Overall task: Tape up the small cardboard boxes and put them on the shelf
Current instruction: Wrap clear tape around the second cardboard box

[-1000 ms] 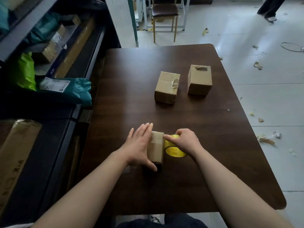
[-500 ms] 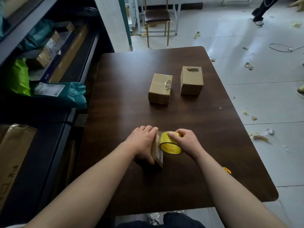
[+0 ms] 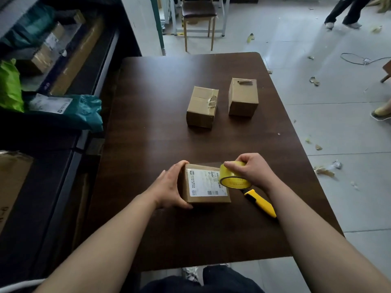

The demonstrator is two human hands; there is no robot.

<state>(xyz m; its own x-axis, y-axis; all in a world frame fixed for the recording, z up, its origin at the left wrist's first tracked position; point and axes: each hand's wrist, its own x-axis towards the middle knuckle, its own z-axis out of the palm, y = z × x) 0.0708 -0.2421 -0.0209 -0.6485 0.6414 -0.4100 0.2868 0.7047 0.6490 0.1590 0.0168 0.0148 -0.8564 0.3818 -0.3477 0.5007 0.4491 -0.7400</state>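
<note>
A small cardboard box (image 3: 204,187) with a white shipping label on its upper face lies near the front of the dark wooden table (image 3: 148,134). My left hand (image 3: 169,186) grips the box's left side, thumb at the near corner. My right hand (image 3: 252,170) holds a yellow tape roll (image 3: 231,176) against the box's right edge. Two more small boxes stand farther back: one with torn tape (image 3: 202,106) and one upright (image 3: 243,97).
A yellow utility knife (image 3: 261,203) lies on the table under my right forearm. A dark shelf (image 3: 63,85) with parcels and a teal mailer bag (image 3: 69,111) runs along the left. A chair (image 3: 197,15) and a person's legs (image 3: 342,11) are beyond the table. Scraps litter the floor.
The box has been turned from standing on edge to lying flat, label face up. The tape roll rose onto the box's right edge, and the yellow knife came into view.
</note>
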